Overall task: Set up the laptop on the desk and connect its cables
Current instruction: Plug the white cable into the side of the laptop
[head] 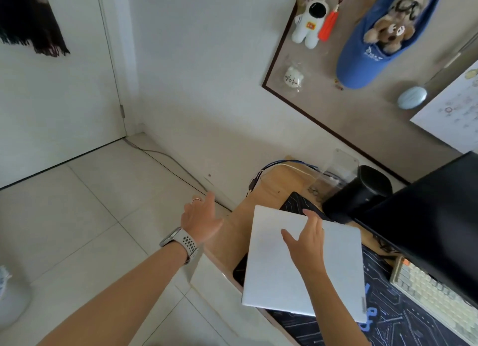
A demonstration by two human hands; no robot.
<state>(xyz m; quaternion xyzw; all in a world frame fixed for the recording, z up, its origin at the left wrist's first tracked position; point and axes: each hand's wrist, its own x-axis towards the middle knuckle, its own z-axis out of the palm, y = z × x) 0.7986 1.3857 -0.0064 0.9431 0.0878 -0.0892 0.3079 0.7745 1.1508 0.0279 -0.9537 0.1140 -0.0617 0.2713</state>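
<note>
A closed silver laptop (274, 257) lies flat on the wooden desk (282, 183), partly on a dark patterned desk mat (388, 317). My right hand (309, 242) rests on its lid with straight, spread fingers. Left of the desk edge, my left hand (199, 216) hovers in the air with relaxed fingers and holds nothing; a watch sits on that wrist. Blue and white cables (282, 164) bunch at the desk's far left corner, near the wall.
A dark monitor (424, 216) fills the right side, with a black cylinder speaker (362, 190) and a clear acrylic stand (336, 170) behind the laptop. A beige keyboard (429, 291) lies under the monitor. Tiled floor and a door are to the left.
</note>
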